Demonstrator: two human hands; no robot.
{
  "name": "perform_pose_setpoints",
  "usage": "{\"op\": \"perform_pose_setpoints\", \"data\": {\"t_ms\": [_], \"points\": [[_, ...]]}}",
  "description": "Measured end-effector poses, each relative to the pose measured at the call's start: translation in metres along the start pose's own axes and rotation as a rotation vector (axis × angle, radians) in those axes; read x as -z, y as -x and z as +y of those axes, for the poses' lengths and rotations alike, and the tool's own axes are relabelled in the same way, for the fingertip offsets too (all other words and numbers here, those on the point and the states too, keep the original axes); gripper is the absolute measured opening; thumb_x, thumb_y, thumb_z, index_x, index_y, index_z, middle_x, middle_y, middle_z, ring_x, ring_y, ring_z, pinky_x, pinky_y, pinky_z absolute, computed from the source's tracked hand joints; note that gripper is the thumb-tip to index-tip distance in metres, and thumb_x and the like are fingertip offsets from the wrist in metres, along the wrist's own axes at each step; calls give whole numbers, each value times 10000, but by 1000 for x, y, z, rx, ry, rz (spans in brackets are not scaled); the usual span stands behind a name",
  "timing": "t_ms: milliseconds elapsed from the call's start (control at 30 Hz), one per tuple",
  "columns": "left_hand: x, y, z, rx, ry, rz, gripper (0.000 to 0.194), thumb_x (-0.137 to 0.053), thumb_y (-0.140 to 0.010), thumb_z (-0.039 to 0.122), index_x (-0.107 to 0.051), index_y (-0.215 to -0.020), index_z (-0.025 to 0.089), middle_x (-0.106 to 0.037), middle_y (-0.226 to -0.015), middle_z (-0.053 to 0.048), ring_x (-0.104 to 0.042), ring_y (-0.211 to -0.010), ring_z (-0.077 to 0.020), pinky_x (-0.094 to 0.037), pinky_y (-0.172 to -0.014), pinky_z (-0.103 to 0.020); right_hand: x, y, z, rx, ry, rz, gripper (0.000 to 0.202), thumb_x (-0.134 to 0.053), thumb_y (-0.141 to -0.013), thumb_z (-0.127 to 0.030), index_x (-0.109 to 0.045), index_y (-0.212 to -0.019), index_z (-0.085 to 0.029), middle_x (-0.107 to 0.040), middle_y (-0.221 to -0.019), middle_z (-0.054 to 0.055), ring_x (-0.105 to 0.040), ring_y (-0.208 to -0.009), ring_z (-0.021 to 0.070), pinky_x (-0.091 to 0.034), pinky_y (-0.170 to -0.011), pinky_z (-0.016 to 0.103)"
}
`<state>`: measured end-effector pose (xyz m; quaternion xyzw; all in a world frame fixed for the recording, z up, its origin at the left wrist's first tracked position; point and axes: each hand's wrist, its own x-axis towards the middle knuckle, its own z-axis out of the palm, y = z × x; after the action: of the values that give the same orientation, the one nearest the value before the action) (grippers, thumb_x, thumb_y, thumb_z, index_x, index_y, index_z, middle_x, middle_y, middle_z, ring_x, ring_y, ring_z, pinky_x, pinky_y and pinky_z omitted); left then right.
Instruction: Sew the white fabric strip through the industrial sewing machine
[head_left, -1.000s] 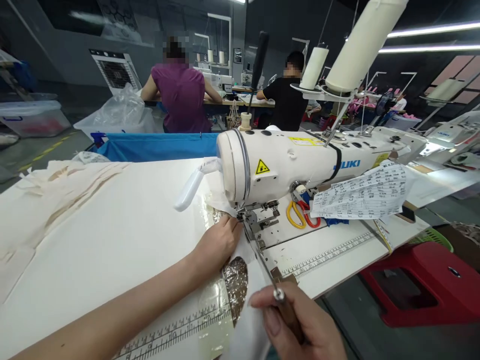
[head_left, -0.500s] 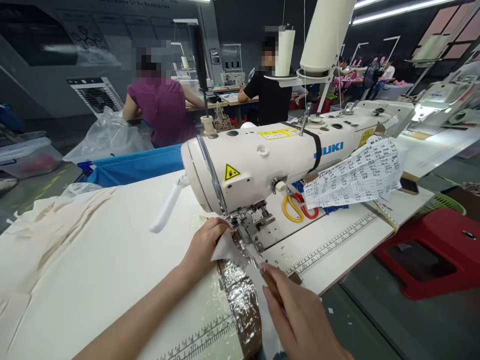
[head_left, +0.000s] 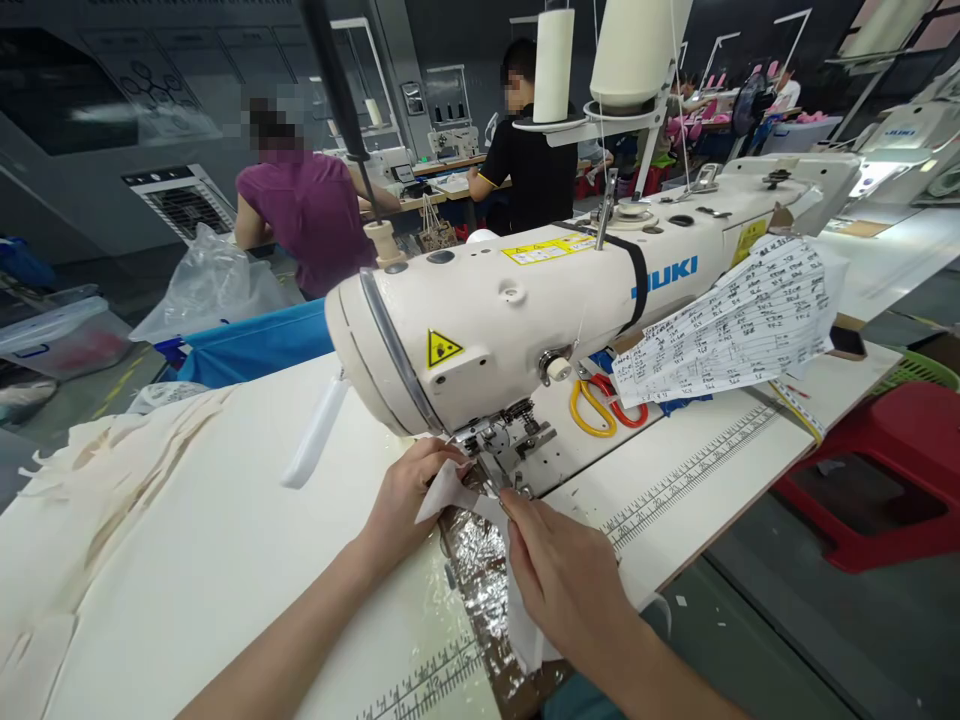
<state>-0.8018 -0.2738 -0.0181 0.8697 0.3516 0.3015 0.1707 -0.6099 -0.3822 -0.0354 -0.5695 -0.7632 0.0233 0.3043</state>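
A white sewing machine (head_left: pixel 480 330) stands over the table. Beside its needle area, my left hand (head_left: pixel 409 495) pinches the upper end of a white fabric strip (head_left: pixel 517 600). The strip hangs down over a shiny taped band (head_left: pixel 480 565) at the table's near edge. My right hand (head_left: pixel 562 565) is closed at the presser foot, just right of the strip; its fingers wrap round a tool that is mostly hidden in the palm.
Cream fabric pieces (head_left: pixel 97 480) lie at the left. Yellow and red scissors (head_left: pixel 592 408) and handwritten sheets (head_left: pixel 727 320) are behind the needle area. A red stool (head_left: pixel 885 470) stands right. Two seated people (head_left: pixel 307 205) work beyond the blue cloth (head_left: pixel 255 345).
My right hand has moved up and forward to the presser foot, and the tool's brown handle is now hidden. The view has shifted a little; my left hand stays by the needle area.
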Motion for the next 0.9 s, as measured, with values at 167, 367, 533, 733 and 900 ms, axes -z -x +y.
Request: {"op": "perform_pose_setpoints", "data": {"t_ms": [167,367,533,733,900], "points": [[0,-1,3,2,26,22,198,-506,-968,268,-679,-913,189,-709,-931,-67,-685,-874,-189,-545,-737,-286,1,0,0,-7,10,3,348,-425,-963,-119,-608,-1259,-119,-773,-958,99,-732,-731,203,-523,-550,270],[-2,-2,3,39,8,34,230,-487,-981,310,-658,-877,196,-694,-907,-65,-676,-842,-194,-541,-705,-295,3,0,-1,0,-17,48,326,-423,-963,-127,-620,-1224,-124,-769,-900,75,-709,-674,180,-478,-520,263],[-6,0,0,10,-33,51,215,-484,-980,325,-651,-926,200,-689,-925,-72,-666,-866,-201,-548,-721,-310,1,-2,0,1,-2,15,346,-412,-974,-137,-602,-1262,-125,-775,-977,94,-735,-744,192,-509,-539,261],[-8,1,-2,-3,-56,74,182,-473,-987,291,-628,-943,204,-675,-917,-65,-656,-863,-194,-542,-716,-307,1,-3,0,-9,11,12,327,-429,-959,-132,-617,-1227,-126,-776,-938,94,-727,-713,187,-505,-547,257],[-9,2,-3,-10,-76,73,171,-474,-987,277,-625,-958,202,-673,-923,-60,-654,-857,-188,-538,-704,-299,1,-4,0,-3,-31,43,328,-417,-972,-135,-607,-1239,-124,-772,-947,97,-727,-731,185,-510,-562,256]]}}
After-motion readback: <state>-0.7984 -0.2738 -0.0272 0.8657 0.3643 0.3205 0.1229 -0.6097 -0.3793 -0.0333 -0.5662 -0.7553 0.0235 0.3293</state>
